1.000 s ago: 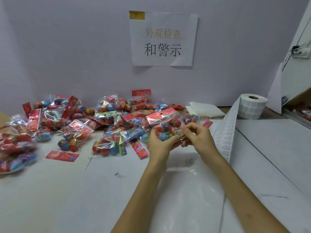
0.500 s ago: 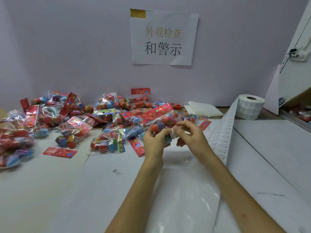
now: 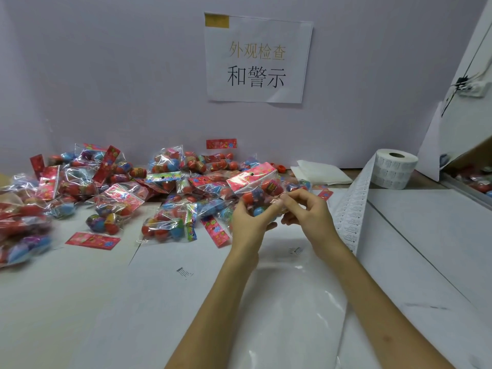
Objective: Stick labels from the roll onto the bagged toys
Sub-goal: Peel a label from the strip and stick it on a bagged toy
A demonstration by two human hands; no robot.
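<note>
Bagged toy (image 3: 257,186) is gripped by the left hand (image 3: 249,222) and pinched by the right hand (image 3: 310,213); a label could be creased by slack film.

**Bagged toy (image 3: 259,187) being held above the desk (image 3: 80,302)**

The left hand (image 3: 249,222) is gripping it from below, and the right hand (image 3: 308,211) is pinching its edge. A label strip (image 3: 354,209) is trailing from the roll (image 3: 395,169) nearby.

clear bagged toy (image 3: 259,191) held aloft, label roll (image 3: 394,169) upright behind
</note>
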